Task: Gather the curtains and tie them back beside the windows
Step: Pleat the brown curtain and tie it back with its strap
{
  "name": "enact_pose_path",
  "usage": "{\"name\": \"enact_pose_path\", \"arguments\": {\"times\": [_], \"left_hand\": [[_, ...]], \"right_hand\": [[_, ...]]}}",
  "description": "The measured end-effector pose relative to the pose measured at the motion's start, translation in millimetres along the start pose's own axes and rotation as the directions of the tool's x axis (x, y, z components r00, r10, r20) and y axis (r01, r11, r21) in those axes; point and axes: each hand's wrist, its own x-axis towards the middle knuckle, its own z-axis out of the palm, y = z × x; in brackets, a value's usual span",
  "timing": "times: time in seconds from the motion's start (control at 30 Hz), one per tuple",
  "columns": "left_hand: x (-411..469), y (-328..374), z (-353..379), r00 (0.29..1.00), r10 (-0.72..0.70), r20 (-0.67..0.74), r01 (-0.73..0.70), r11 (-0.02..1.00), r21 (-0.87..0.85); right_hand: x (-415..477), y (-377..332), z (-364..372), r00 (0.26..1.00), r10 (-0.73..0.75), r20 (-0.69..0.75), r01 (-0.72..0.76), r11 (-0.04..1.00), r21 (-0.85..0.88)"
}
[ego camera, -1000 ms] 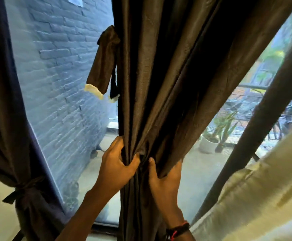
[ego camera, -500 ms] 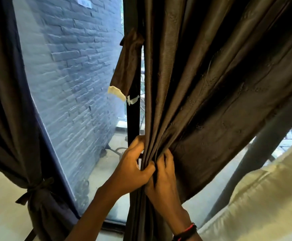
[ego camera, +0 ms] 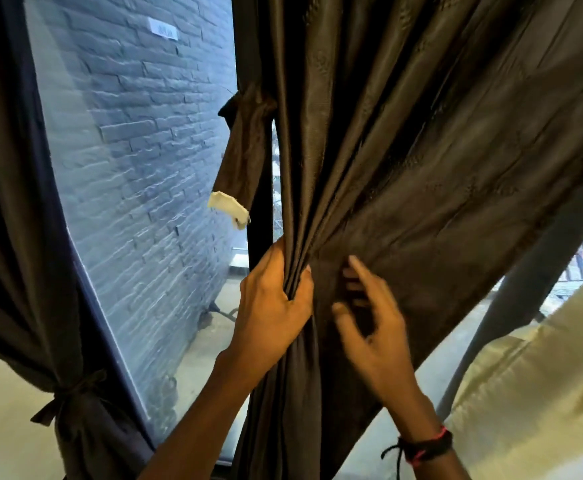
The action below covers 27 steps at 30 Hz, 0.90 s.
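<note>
A dark brown curtain (ego camera: pixel 404 168) hangs in front of me, its folds bunched toward the window post. My left hand (ego camera: pixel 272 303) grips the gathered folds at mid height. Just to its right, my right hand (ego camera: pixel 369 320) is off the bunch, fingers spread and blurred, close to the loose cloth. A fabric tie-back strap (ego camera: pixel 245 150) with a pale end tab (ego camera: pixel 229 207) dangles from the post above my left hand. At the far left, a second dark curtain (ego camera: pixel 16 237) is gathered and bound with a knotted tie (ego camera: pixel 68 396).
A glass window (ego camera: pixel 137 202) between the two curtains shows a grey brick wall outside. A dark slanted post (ego camera: pixel 525 299) crosses at right. Pale cream fabric (ego camera: pixel 532 403) fills the lower right corner.
My right hand has let go of the gathered folds and opened, moving slightly right. My left hand keeps its grip on the bunch. The view has shifted, bringing the strap closer to centre.
</note>
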Motion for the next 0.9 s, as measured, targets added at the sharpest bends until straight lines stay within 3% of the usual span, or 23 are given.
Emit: {"name": "enact_pose_path", "arguments": {"times": [0.1, 0.2, 0.37, 0.5, 0.67, 0.77, 0.9], "left_hand": [[-1.0, -2.2, 2.9, 1.0, 0.003, 0.015, -0.003, 1.0, -0.016], [-3.1, -6.0, 3.1, 0.999, -0.028, 0.041, 0.031, 0.998, -0.059], [-4.4, -8.3, -1.0, 0.993, -0.069, 0.094, 0.083, 0.986, -0.147], [-4.5, -2.9, -3.9, 0.992, -0.094, 0.08, 0.107, 0.978, -0.177], [-6.8, 0.4, -4.7, 0.999, -0.007, 0.046, 0.014, 0.988, -0.153], [-8.4, -1.2, -3.3, 0.998, -0.025, 0.049, 0.033, 0.986, -0.166], [-10.3, -2.0, -1.4, 0.999, -0.042, 0.03, 0.046, 0.988, -0.146]], "right_hand": [[17.9, -1.2, -6.9, 0.944, 0.146, -0.296, -0.122, 0.988, 0.098], [27.7, 6.0, -9.4, 0.881, 0.274, -0.385, -0.241, 0.961, 0.134], [29.3, 18.9, -3.8, 0.859, 0.399, -0.321, -0.334, 0.912, 0.239], [22.7, 21.5, 3.8, 0.888, 0.375, -0.268, -0.324, 0.921, 0.216], [13.2, 14.4, 15.0, 0.933, 0.324, -0.158, -0.277, 0.924, 0.262], [11.3, 10.8, 15.4, 0.932, 0.316, -0.179, -0.263, 0.926, 0.27], [6.7, 3.5, 8.9, 0.923, 0.241, -0.299, -0.202, 0.967, 0.155]]}}
